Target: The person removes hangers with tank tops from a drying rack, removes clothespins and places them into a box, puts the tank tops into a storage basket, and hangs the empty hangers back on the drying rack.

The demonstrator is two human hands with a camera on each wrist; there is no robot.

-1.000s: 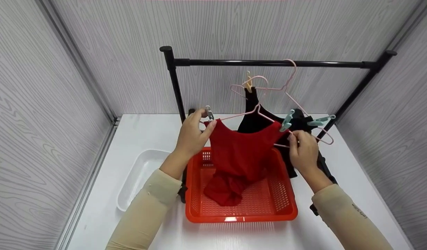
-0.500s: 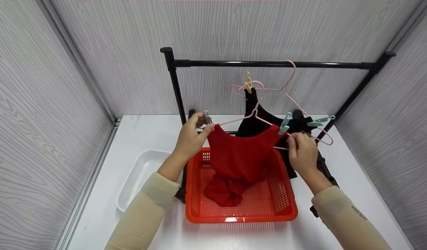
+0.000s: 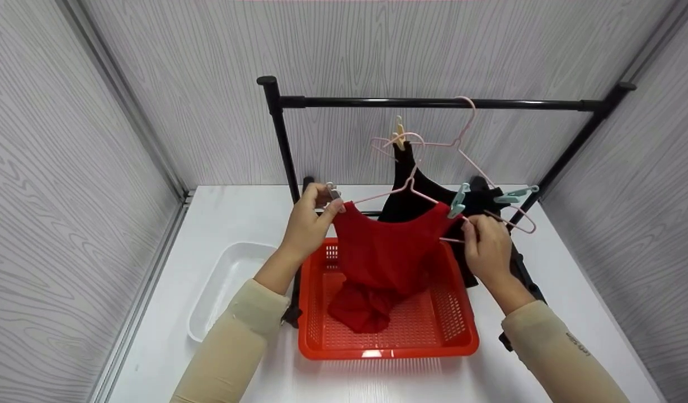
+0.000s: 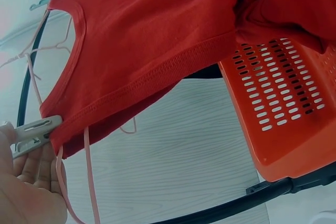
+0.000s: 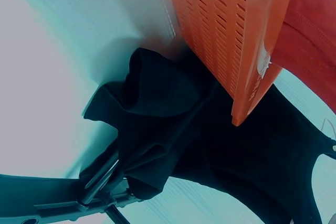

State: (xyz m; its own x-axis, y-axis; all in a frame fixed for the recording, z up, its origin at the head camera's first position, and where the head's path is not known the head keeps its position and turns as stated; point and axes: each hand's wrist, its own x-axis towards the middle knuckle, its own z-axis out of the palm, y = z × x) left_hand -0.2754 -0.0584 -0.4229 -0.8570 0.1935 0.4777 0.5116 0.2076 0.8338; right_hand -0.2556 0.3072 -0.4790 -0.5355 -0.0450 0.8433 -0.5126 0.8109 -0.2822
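Observation:
A red tank top (image 3: 391, 243) hangs on a pink hanger (image 3: 412, 184) between my hands, its lower part bunched in the red basket (image 3: 389, 354). My left hand (image 3: 306, 226) pinches a grey clothespin (image 4: 38, 129) at the left strap between thumb and fingers. This clothespin bites the strap by the hanger's end. A teal clothespin (image 3: 458, 200) clips the right strap. Just outside it, my right hand (image 3: 488, 246) grips the hanger's right end; the right wrist view leaves this hand out. Behind, a black tank top (image 5: 247, 150) hangs on another pink hanger (image 3: 471, 159).
A black rack's bar (image 3: 377, 102) carries the rear hanger. Yellow (image 3: 400, 134) and teal (image 3: 516, 195) clothespins hold the black top's straps. Left of the basket, a white tray (image 3: 226, 285) stands on the white table (image 3: 165, 319). Grey wood-patterned panels (image 3: 221, 50) enclose the area.
The red top and its hanger have sunk slightly, and the hanger's hook has shifted down and left. My left hand has moved a little lower with the grey clothespin; the right hand barely moves.

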